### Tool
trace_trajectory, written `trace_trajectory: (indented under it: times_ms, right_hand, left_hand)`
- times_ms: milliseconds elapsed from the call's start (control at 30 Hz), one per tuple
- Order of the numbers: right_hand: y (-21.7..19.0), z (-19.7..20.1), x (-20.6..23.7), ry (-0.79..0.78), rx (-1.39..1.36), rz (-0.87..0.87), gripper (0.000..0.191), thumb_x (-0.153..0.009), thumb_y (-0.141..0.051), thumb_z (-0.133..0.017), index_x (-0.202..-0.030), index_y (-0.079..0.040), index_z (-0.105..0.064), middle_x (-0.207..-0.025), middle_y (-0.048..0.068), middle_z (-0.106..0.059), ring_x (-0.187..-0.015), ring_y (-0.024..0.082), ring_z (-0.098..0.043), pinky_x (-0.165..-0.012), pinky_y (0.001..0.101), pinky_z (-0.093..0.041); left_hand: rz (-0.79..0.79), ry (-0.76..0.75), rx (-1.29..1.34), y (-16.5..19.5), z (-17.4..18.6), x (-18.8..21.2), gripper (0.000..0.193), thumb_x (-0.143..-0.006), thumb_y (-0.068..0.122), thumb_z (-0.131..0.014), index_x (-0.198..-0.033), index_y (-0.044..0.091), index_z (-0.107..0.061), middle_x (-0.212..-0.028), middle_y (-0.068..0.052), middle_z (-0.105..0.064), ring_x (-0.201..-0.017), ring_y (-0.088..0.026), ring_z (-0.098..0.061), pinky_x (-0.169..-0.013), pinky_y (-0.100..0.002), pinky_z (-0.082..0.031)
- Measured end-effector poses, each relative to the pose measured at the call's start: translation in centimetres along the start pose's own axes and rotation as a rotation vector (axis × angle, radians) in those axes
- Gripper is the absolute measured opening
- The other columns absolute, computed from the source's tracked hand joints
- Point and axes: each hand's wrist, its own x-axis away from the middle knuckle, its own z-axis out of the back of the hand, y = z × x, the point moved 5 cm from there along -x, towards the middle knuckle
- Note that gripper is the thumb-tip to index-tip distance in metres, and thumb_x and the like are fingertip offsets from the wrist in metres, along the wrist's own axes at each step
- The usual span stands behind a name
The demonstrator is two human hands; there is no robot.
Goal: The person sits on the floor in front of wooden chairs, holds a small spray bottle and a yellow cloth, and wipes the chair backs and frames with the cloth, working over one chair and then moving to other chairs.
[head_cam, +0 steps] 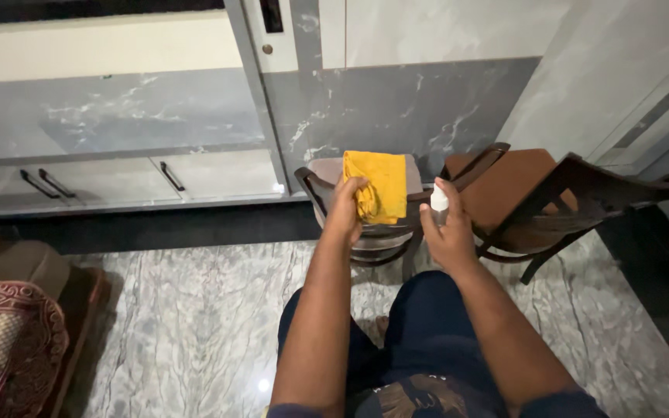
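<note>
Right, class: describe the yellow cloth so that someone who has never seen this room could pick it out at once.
Start at the grey marbled cabinet wall and look down to the two dark wooden chairs before it. The left chair has a pale seat, and above it the left hand grips the yellow cloth. It is the only bright yellow thing here; the right hand holds a small white-capped bottle.
</note>
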Motion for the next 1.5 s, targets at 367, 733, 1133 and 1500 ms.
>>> trace_trajectory:
  times_ms: [367, 733, 1133, 1500]
  right_hand:
    - [-3.2, -1.8, -1.3, -0.113, -0.003, -0.143, 0.054, -0.099, -0.008, -0.061, -0.149, -0.012, -0.043, -0.111, 0.027, -0.071, -0.101, 0.043, -0.072, -0.081, 0.0424, -0.057]
    - [-2.6, -2.1, -1.4, -0.092, 0.022, -0.183, 0.048, -0.098, -0.012, -0.062, -0.143, -0.016, -0.046, -0.090, 0.025, -0.072, -0.084, 0.044, -0.073, -0.066, 0.0437, -0.056]
    - [-2.9, -2.5, -2.1, -0.080, 0.073, -0.142, 0.046, -0.097, -0.011, -0.061, -0.141, -0.017, -0.048, -0.100, 0.027, -0.071, -0.089, 0.046, -0.071, -0.068, 0.0480, -0.055]
    - [-2.5, -2.9, -1.7, -0.109, 0.048, -0.163, 0.050, -0.096, -0.011, -0.061, -0.143, -0.018, -0.045, -0.096, 0.026, -0.072, -0.085, 0.044, -0.072, -0.067, 0.0470, -0.056]
  left_hand:
    - [-0.073, -0.032, -0.108, 1.1, -1.9, 1.6, 0.043, -0.087, 0.001, -0.064, -0.129, 0.004, -0.055, -0.114, -0.010, -0.068, -0.102, -0.023, -0.070, -0.088, -0.037, -0.058]
    - [0.119, 0.094, 0.141, -3.6, 4.2, -1.1, 0.048, -0.085, 0.023, -0.053, -0.129, 0.004, -0.059, -0.117, -0.012, -0.070, -0.108, -0.030, -0.069, -0.092, -0.045, -0.056]
    - [0.079, 0.077, 0.071, -2.3, 3.0, -0.8, 0.050, -0.085, 0.022, -0.052, -0.132, 0.009, -0.058, -0.119, -0.009, -0.069, -0.110, -0.028, -0.068, -0.094, -0.044, -0.055]
    - [0.075, 0.122, 0.059, -2.0, 3.2, -0.3, 0.045, -0.086, 0.022, -0.052, -0.128, 0.008, -0.060, -0.115, -0.008, -0.069, -0.108, -0.027, -0.068, -0.095, -0.044, -0.053]
